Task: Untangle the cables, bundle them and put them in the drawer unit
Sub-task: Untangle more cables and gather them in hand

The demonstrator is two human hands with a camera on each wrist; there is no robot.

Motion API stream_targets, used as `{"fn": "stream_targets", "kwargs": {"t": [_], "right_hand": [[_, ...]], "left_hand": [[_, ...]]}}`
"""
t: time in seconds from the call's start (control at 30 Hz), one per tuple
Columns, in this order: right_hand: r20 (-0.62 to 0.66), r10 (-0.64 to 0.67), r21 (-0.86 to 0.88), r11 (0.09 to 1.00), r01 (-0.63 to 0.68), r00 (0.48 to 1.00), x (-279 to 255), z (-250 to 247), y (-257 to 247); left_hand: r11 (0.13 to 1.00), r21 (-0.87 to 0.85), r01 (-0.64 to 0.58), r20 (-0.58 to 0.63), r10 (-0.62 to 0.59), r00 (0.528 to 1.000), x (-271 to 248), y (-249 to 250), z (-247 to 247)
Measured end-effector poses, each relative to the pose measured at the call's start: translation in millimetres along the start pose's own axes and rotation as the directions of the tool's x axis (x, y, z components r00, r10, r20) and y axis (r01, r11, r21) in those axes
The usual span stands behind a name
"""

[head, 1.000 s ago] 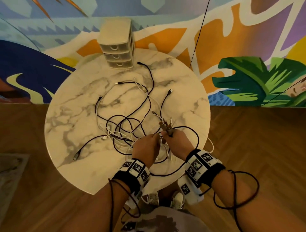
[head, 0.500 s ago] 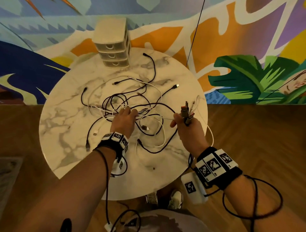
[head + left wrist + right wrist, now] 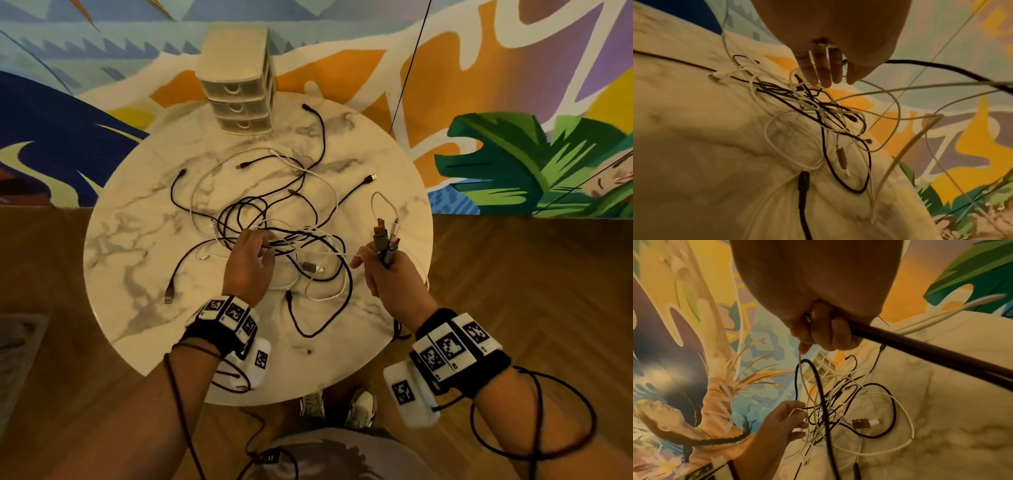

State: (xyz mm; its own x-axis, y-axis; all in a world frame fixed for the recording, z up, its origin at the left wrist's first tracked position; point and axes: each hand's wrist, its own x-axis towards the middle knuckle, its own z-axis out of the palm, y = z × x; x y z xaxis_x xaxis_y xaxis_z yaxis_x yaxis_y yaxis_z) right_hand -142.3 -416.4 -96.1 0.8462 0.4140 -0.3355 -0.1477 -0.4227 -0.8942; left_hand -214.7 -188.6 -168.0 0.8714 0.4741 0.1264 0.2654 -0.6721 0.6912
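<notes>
A tangle of black and white cables (image 3: 274, 233) lies across the middle of the round marble table (image 3: 137, 274). My left hand (image 3: 260, 245) reaches into the tangle with straight fingers (image 3: 824, 69); a white cable runs between them. My right hand (image 3: 376, 260) is raised at the table's right side and grips a bunch of cable plug ends (image 3: 385, 240) that stick up from the fist. From that fist (image 3: 818, 331) a black cable (image 3: 920, 350) and white ones trail down to the pile (image 3: 838, 410). The beige three-drawer unit (image 3: 239, 85) stands at the table's far edge, drawers closed.
A loose black USB end (image 3: 168, 296) lies at the table's left, and a small white connector (image 3: 303, 350) near the front edge. A painted wall stands right behind the table. My shoes (image 3: 342, 404) show below the front rim. Recorder leads loop around both forearms.
My hands were together near the front edge and have drawn apart. The left went into the tangle's middle. The right carried the plug ends out to the right and upward.
</notes>
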Motion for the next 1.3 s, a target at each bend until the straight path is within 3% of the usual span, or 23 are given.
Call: {"fn": "stream_targets", "kwargs": {"t": [0.07, 0.2, 0.27, 0.33, 0.43, 0.5, 0.57, 0.67, 0.73, 0.83, 0.87, 0.93, 1.0, 1.07, 1.13, 1.2, 1.23, 1.3], "right_hand": [[-0.012, -0.009, -0.014, 1.0, 0.009, 1.0, -0.3, 1.3, 0.0], [0.011, -0.012, -0.047, 0.999, 0.012, 1.0, -3.3, 9.1, 3.2], [0.031, -0.001, -0.048, 0.999, 0.002, 1.0, -5.7, 12.1, 5.9], [0.04, -0.001, -0.048, 0.999, 0.003, 0.999, -7.5, 12.6, 9.1], [0.023, -0.006, -0.057, 0.998, 0.007, 1.0, -8.5, 11.1, 12.1], [0.012, -0.003, -0.054, 0.999, 0.004, 1.0, -8.5, 9.5, 12.1], [0.01, 0.002, -0.05, 0.999, -0.001, 1.0, -9.1, 7.2, 12.7], [0.015, 0.01, -0.04, 0.999, -0.009, 1.0, -9.6, 5.5, 15.4], [0.002, -0.005, -0.046, 0.999, 0.005, 1.0, -8.9, 3.9, 17.5], [-0.021, -0.017, -0.068, 0.998, 0.016, 1.0, -7.8, 1.6, 17.2], [-0.026, -0.016, -0.073, 0.997, 0.014, 1.0, -7.3, 1.3, 16.8], [-0.039, -0.005, -0.079, 0.997, 0.002, 0.999, -6.5, 1.7, 16.8], [-0.057, -0.002, -0.081, 0.997, -0.002, 0.998, -5.3, 2.2, 16.2], [-0.076, -0.003, -0.077, 0.997, -0.003, 0.997, -3.0, 1.9, 17.0], [-0.088, 0.005, -0.058, 0.998, -0.01, 0.996, -1.9, 2.7, 18.3], [-0.116, 0.018, -0.027, 0.999, -0.021, 0.993, 1.4, 4.0, 21.2], [-0.129, 0.023, -0.024, 0.999, -0.026, 0.991, 1.7, 3.4, 22.9], [-0.143, 0.028, -0.023, 0.999, -0.032, 0.989, 2.9, 3.3, 25.1]], "left_hand": [[0.996, -0.079, 0.034, -0.048, -0.038, 0.998, -5.9, 6.9, -6.1], [0.942, -0.313, 0.125, -0.007, -0.133, 0.991, -2.6, 27.6, -17.6], [0.965, -0.243, 0.097, -0.066, -0.117, 0.991, 3.4, 24.5, -23.2], [0.976, -0.106, 0.19, -0.081, -0.199, 0.977, 13.8, 2.8, -24.6], [0.915, 0.113, 0.388, 0.169, -0.403, 0.9, 28.0, -24.4, -18.9], [0.9, 0.248, 0.359, 0.276, -0.421, 0.864, 32.5, -27.9, -11.4], [0.904, 0.31, 0.295, 0.218, -0.37, 0.903, 36.9, -25.5, -4.4], [0.958, 0.213, 0.191, 0.157, -0.227, 0.961, 47.1, -25.6, 4.5], [0.976, 0.213, 0.052, 0.171, -0.09, 0.981, 52.4, -26.1, 7.5], [0.962, 0.237, -0.134, 0.087, 0.116, 0.989, 65.6, -19.6, 5.6], [0.951, 0.23, -0.206, 0.116, 0.184, 0.976, 72.8, -16.6, 6.7], [0.932, 0.232, -0.28, 0.354, 0.187, 0.916, 86.6, -11.0, 12.0], [0.903, 0.32, -0.288, 0.625, 0.028, 0.781, 96.3, -3.6, 15.2], [0.868, 0.385, -0.314, 0.716, -0.067, 0.695, 100.2, 0.2, 16.4], [0.858, 0.403, -0.319, 0.73, -0.092, 0.677, 100.0, -1.7, 17.0], [0.878, 0.387, -0.281, 0.714, -0.092, 0.694, 101.6, -4.8, 14.7], [0.908, 0.35, -0.23, 0.675, -0.074, 0.734, 99.3, -5.8, 13.6], [0.968, 0.223, -0.117, 0.489, -0.007, 0.872, 92.0, -4.0, 10.0]]}}
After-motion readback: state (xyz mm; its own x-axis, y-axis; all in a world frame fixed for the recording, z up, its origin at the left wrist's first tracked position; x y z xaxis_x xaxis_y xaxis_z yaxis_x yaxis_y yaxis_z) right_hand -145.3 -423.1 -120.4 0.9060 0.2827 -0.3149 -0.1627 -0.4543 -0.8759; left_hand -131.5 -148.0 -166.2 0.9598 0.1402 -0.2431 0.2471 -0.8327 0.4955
